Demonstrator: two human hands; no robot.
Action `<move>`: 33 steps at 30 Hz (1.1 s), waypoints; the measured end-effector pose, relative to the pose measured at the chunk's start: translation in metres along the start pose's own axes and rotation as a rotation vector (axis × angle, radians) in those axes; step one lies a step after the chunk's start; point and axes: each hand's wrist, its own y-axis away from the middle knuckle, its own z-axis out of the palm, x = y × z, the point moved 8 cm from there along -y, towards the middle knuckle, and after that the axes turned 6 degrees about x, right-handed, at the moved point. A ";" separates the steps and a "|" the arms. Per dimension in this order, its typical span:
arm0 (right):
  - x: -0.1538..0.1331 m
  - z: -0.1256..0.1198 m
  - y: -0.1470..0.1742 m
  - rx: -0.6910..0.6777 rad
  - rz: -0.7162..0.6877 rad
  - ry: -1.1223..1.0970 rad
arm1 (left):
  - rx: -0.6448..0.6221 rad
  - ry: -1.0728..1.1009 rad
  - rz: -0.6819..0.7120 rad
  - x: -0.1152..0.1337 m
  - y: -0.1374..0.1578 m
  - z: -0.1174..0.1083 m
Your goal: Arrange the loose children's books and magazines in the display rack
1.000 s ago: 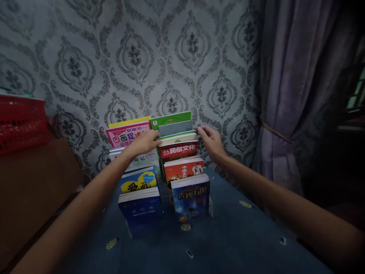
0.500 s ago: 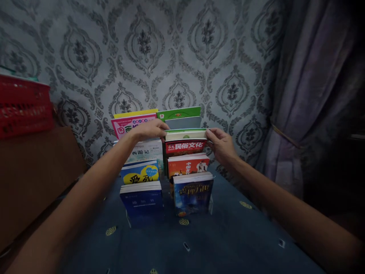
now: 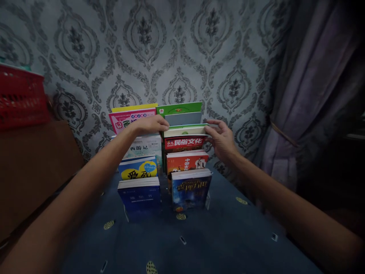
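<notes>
Two columns of upright books stand one behind another. In the right column, a cream book with a green top edge (image 3: 185, 130) rises behind a red-covered book (image 3: 185, 142). My left hand (image 3: 154, 125) has its fingertips closed at the cream book's top left corner. At its top right corner is my right hand (image 3: 224, 140), with the thumb on the edge and the index finger raised away. Behind stand a grey book (image 3: 182, 118) and a green book (image 3: 182, 108). Below my left forearm are a pale book (image 3: 142, 146) and a blue-and-yellow book (image 3: 139, 167).
A dark blue book (image 3: 139, 198) and a blue illustrated book (image 3: 191, 192) front the columns on a patterned blue cloth (image 3: 222, 232). On the left, a red basket (image 3: 21, 97) sits on a cardboard box (image 3: 37, 167). Patterned wallpaper (image 3: 182, 49) is behind; a curtain (image 3: 302, 95) hangs right.
My right index finger has lifted off the cream book's corner, and that hand's fingers have spread a little. My left hand stays at the left corner. The view has shifted slightly.
</notes>
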 end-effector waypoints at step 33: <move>-0.027 0.013 0.057 -0.217 -0.431 0.505 | -0.133 0.199 -0.143 -0.018 -0.017 0.015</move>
